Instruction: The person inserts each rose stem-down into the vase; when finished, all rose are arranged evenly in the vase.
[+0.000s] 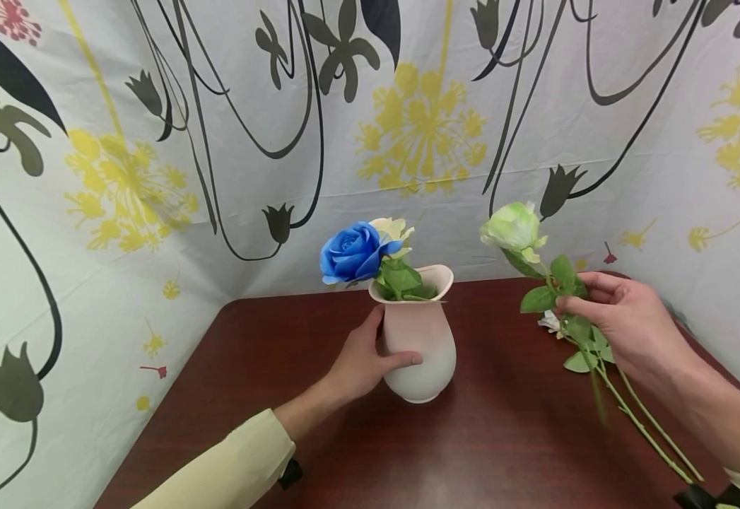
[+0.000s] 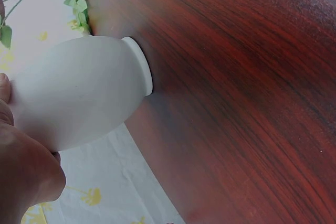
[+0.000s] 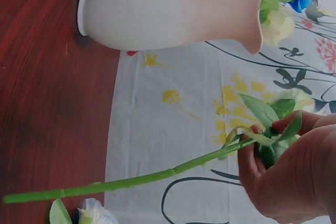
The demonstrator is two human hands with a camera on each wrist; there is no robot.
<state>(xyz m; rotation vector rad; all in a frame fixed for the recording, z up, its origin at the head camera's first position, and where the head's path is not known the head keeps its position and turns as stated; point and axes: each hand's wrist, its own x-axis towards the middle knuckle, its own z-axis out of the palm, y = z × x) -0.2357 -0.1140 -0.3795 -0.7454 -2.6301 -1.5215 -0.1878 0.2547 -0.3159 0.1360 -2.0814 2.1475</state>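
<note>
A white vase with a pinkish upper part (image 1: 417,346) stands upright on the dark red-brown table. My left hand (image 1: 363,357) grips its side, with the thumb across the front. From the vase's mouth lean a blue rose (image 1: 353,253) and a cream flower (image 1: 395,232), both toward the left. To the right of the vase, my right hand (image 1: 624,325) pinches the leafy upper stem of a pale green rose (image 1: 514,230). In the right wrist view, that rose's green stem (image 3: 131,181) hangs free above the table. The left wrist view shows the vase's base (image 2: 140,66).
Below my right hand, a white flower (image 1: 550,323) with leaves and a long stem lies on the table (image 1: 268,353). Behind and at both sides hangs a white cloth (image 1: 217,177) printed with yellow and grey plants.
</note>
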